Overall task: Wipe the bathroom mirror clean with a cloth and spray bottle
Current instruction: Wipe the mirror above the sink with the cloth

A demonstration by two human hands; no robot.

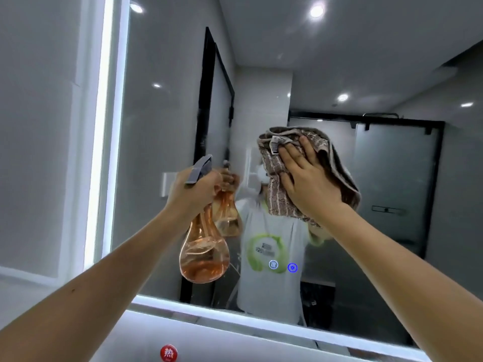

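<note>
- Right hand (305, 178), fingers spread flat, presses cloth (277, 199) on mirror (167, 121), frame center-right.
- Left hand (194, 190) grips bottle (203, 254) neck, center-left, nozzle toward glass.

Bright, even light; the LED strip (99, 126) edging the mirror (162, 126) glares white, reflected ceiling downlights (316, 11) bloom; edges bend, detail soft.

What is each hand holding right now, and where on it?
The left hand grips the spray bottle by its neck, under the grey trigger head. The right hand presses the cloth against the mirror, fingers spread over its middle.
</note>
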